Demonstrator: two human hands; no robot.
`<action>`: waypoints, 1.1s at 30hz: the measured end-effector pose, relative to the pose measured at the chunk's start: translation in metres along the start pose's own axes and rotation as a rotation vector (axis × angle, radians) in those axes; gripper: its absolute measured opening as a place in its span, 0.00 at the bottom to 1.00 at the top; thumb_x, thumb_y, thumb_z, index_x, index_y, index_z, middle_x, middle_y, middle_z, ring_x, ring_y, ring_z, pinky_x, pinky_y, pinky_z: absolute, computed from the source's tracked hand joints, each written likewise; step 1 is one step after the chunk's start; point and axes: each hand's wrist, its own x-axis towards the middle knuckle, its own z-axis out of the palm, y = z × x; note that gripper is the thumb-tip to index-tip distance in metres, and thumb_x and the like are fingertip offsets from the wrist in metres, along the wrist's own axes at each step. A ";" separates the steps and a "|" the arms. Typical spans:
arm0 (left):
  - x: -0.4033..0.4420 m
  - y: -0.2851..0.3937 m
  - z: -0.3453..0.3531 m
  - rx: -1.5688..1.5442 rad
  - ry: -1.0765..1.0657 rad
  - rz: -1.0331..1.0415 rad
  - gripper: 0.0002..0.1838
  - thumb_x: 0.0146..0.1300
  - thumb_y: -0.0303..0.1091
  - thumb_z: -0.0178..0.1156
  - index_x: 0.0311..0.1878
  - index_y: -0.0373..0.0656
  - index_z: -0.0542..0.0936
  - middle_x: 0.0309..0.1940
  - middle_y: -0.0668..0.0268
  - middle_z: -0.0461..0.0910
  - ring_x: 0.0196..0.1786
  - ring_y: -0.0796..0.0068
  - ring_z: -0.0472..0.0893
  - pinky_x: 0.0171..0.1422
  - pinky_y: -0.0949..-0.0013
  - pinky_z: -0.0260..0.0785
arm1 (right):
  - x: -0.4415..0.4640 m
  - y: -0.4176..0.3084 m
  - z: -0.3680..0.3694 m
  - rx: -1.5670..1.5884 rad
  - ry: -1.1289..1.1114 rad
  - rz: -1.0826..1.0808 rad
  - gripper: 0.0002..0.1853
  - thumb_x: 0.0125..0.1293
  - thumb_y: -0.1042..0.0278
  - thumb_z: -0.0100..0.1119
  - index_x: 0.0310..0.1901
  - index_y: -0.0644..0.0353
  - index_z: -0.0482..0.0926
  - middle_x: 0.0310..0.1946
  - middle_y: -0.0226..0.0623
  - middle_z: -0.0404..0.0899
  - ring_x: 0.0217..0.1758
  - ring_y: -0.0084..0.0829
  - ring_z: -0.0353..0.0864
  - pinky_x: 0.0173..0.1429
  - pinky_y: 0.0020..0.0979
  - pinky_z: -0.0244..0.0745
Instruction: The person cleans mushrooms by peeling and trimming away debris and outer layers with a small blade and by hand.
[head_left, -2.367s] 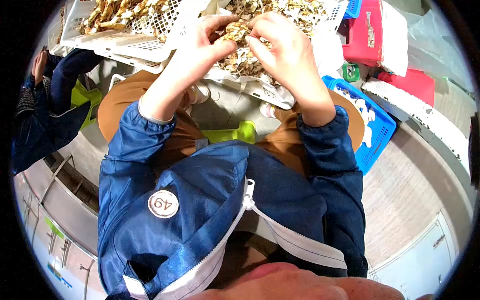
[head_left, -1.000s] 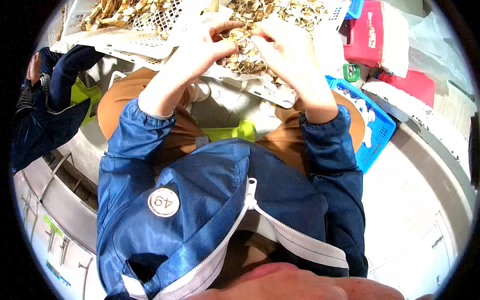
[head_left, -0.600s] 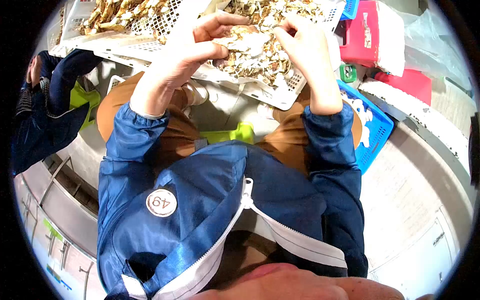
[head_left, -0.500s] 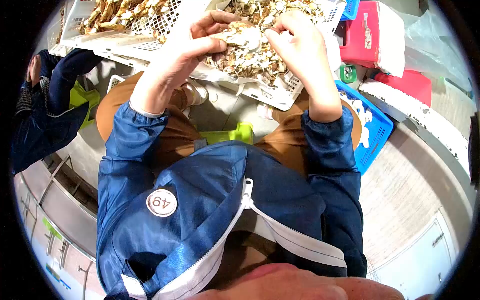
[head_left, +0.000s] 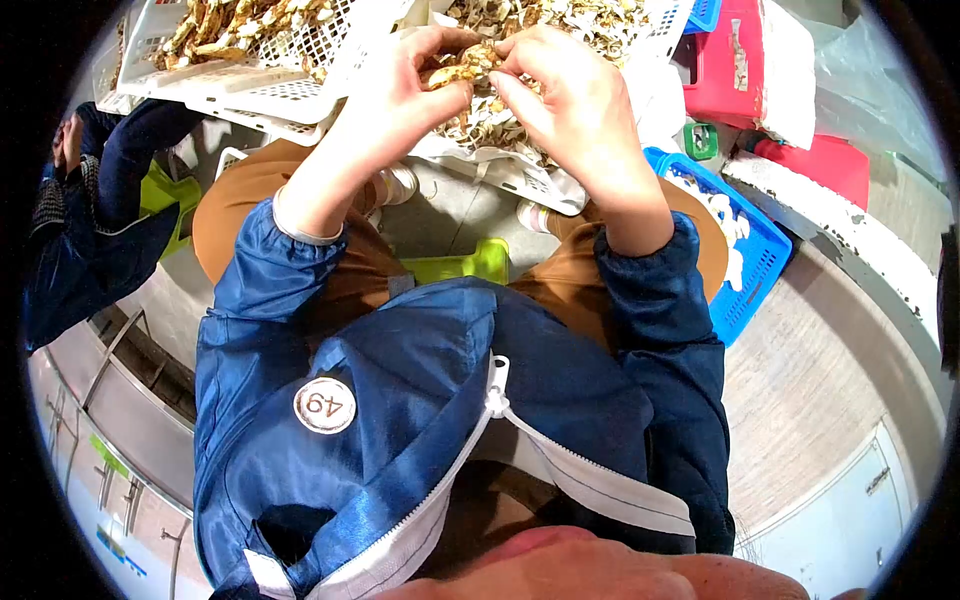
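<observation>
My left hand (head_left: 415, 85) grips a yellow-brown knobbly piece (head_left: 462, 70), perhaps a mushroom, between thumb and fingers. My right hand (head_left: 560, 85) pinches at the right end of that same piece, its thumb and fingers almost meeting. Both are held over a white perforated basket (head_left: 525, 182) full of pale and brown scraps (head_left: 600, 25). At the upper left, a second white basket (head_left: 225, 88) holds more long yellow-brown pieces (head_left: 235, 25).
A blue basket (head_left: 757, 262) with white pieces lies right of my knee. Red containers (head_left: 725, 70) and a small green box (head_left: 701, 141) are beyond it. A co-worker's dark sleeve (head_left: 75, 265) shows at left. A green stool (head_left: 455, 265) sits between my legs.
Since half a second ago, both hands have drawn closer together around a yellow-brown piece; the pale clump between them is no longer visible. The scrap basket has shifted slightly.
</observation>
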 end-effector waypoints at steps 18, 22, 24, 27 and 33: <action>-0.007 0.003 -0.003 0.117 -0.035 -0.019 0.25 0.58 0.27 0.62 0.60 0.36 0.79 0.50 0.62 0.82 0.55 0.75 0.78 0.60 0.72 0.71 | 0.001 -0.004 -0.001 0.085 -0.116 0.163 0.09 0.63 0.65 0.60 0.31 0.62 0.77 0.27 0.47 0.79 0.34 0.51 0.82 0.38 0.45 0.75; -0.005 0.011 -0.008 -0.154 -0.068 0.003 0.25 0.57 0.28 0.62 0.61 0.37 0.79 0.49 0.65 0.83 0.48 0.78 0.80 0.55 0.75 0.72 | -0.001 0.018 -0.015 0.148 -0.096 0.472 0.08 0.63 0.66 0.66 0.35 0.62 0.82 0.24 0.29 0.81 0.27 0.21 0.78 0.34 0.29 0.73; -0.005 0.016 -0.011 -0.220 -0.063 0.041 0.25 0.58 0.27 0.62 0.62 0.39 0.79 0.51 0.66 0.83 0.49 0.79 0.80 0.56 0.76 0.72 | -0.002 0.026 -0.021 -0.225 -0.101 0.432 0.08 0.62 0.66 0.67 0.35 0.63 0.82 0.28 0.31 0.83 0.29 0.25 0.81 0.36 0.30 0.75; -0.004 0.013 -0.015 -0.351 -0.101 0.025 0.26 0.59 0.28 0.64 0.64 0.40 0.78 0.53 0.66 0.82 0.54 0.78 0.80 0.62 0.74 0.71 | 0.002 0.016 -0.028 -0.120 -0.042 0.337 0.09 0.61 0.66 0.68 0.35 0.64 0.82 0.35 0.34 0.86 0.36 0.29 0.84 0.42 0.32 0.77; -0.004 0.002 -0.011 -0.364 -0.031 0.058 0.28 0.59 0.25 0.65 0.65 0.41 0.77 0.59 0.65 0.80 0.63 0.73 0.77 0.68 0.68 0.70 | 0.011 -0.005 -0.034 0.234 0.013 0.086 0.07 0.59 0.73 0.67 0.33 0.66 0.79 0.41 0.43 0.82 0.45 0.38 0.81 0.48 0.33 0.75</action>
